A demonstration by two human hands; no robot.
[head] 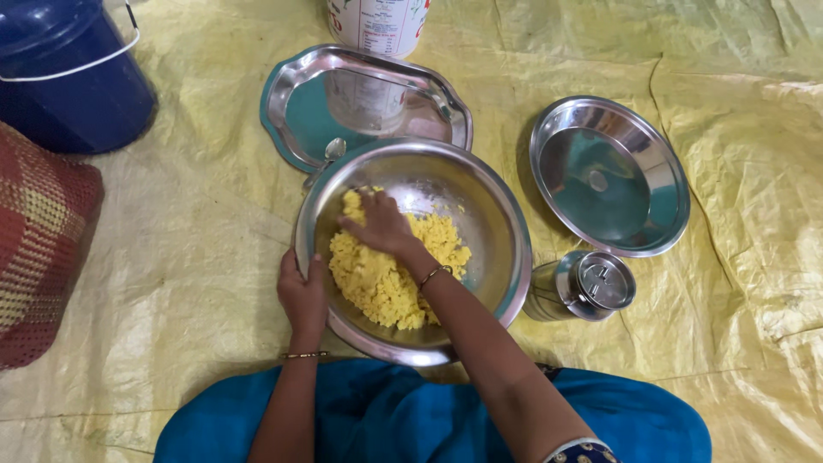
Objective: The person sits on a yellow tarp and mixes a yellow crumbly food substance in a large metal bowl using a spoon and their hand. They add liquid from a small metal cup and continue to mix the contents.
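Pressing down into the crumbly yellow dough mixture (386, 274), my right hand (381, 225) sits palm-down on the heap with the fingers bent into it, a loose grip closing on the crumbs rather than on any tool. My left hand (302, 296) is clamped on the near-left rim of the wide round steel mixing bowl (493, 223), thumb inside, fingers outside, steadying it. The bowl rests on the yellow woven plastic sheet (197, 257) spread over the floor, just beyond my knees in the blue cloth (377, 411), and the mixture lies in the bowl's near-left half, leaving the far-right of the bottom bare.

As I judge it, kneading well here means keeping the left hand firm so the bowl does not skid on the slick sheet, pushing with the heel of the right palm, then folding loose crumbs from the edges back into the middle.

Beyond the bowl, touching its far rim, is a scalloped steel tray (296, 103) with a steel spoon (330, 153) on it and a white printed tin (377, 26) at its far edge. To the right lie a round steel plate (610, 176) and a small lidded steel canister (583, 287). A dark blue lidded bucket (69, 77) stands at the sheet's far-left corner, and a red chequered cushion (39, 249) sits at the left edge.
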